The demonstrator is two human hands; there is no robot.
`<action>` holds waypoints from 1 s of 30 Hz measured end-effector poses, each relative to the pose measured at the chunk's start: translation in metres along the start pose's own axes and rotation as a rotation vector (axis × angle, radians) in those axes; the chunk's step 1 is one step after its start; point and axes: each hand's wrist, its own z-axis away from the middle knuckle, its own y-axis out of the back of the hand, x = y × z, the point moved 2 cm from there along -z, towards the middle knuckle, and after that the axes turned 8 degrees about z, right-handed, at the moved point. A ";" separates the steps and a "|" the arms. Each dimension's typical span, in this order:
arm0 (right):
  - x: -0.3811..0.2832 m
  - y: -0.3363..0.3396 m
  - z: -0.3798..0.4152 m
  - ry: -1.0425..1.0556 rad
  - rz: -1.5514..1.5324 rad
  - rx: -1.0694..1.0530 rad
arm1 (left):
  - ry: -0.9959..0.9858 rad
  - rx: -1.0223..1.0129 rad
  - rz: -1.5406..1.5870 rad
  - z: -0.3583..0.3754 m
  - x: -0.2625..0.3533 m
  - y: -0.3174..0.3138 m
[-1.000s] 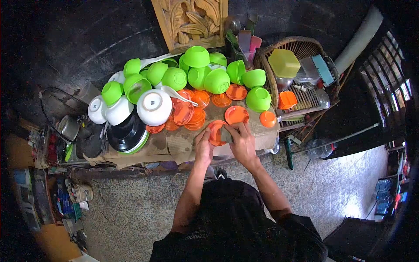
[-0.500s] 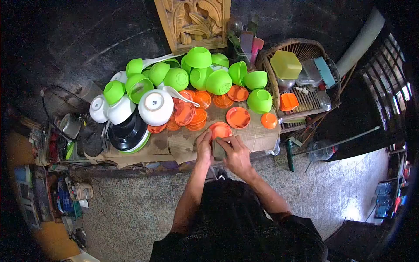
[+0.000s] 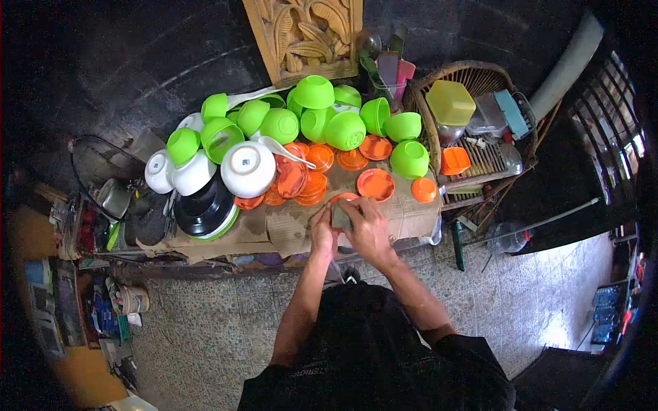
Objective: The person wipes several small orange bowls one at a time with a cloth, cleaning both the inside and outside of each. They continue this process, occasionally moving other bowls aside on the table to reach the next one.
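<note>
At the front edge of the cardboard-covered table, my left hand [image 3: 323, 233] is closed on the rim of an orange plastic saucer [image 3: 345, 196]. My right hand [image 3: 371, 235] is closed on a greyish-green piece of cloth [image 3: 340, 217] and presses it over the saucer, hiding most of the saucer's face. Just beyond lies another orange saucer [image 3: 375, 185], with a smaller orange lid [image 3: 423, 190] to its right. Several stacked orange saucers [image 3: 310, 188] are at the left, beside an upside-down white bowl [image 3: 248, 169].
Many green bowls [image 3: 345, 130] are heaped along the back of the table. A black plate [image 3: 203, 207] sits at the left under white bowls. On the right stands a wicker basket [image 3: 426, 113] with plastic containers. A carved wooden panel [image 3: 305, 44] leans at the back.
My right hand has shifted slightly up and over the orange saucer with the cloth, covering more of it. The view has moved a little; the other dishes stay in place.
</note>
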 end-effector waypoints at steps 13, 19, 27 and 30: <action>0.024 0.018 0.004 0.029 0.000 0.015 | 0.019 -0.060 0.142 0.007 0.012 -0.016; 0.016 0.014 -0.020 -0.091 0.025 0.089 | 0.034 -0.101 0.078 0.002 0.004 -0.002; -0.004 -0.006 -0.022 0.088 0.070 -0.081 | -0.072 -0.128 -0.014 -0.010 -0.024 0.048; -0.017 -0.002 -0.017 0.125 0.089 -0.101 | 0.114 0.127 0.209 0.007 0.007 0.001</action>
